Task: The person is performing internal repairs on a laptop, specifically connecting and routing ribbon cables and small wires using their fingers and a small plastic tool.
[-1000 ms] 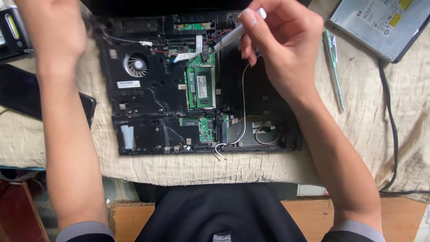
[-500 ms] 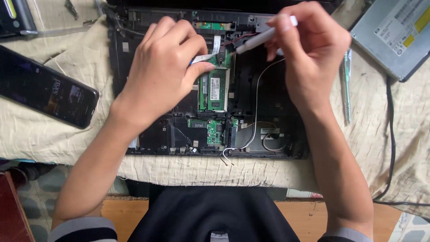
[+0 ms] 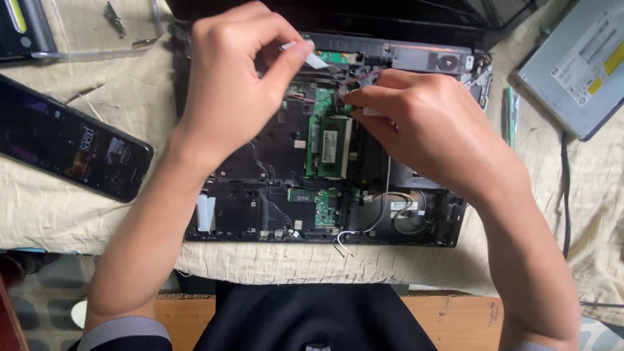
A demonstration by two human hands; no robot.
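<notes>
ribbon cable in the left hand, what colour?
White, a flat ribbon cable pinched by the left hand; the head view shows it best.

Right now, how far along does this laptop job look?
Done: the laptop lies opened, boards bare, and its optical drive sits apart. In hand: the left hand pinches a white ribbon cable; the right hand works beside it. Left: the memory module remains seated.

A dark phone lies left (screen lit); a grey optical drive lies right, on cloth.
</notes>
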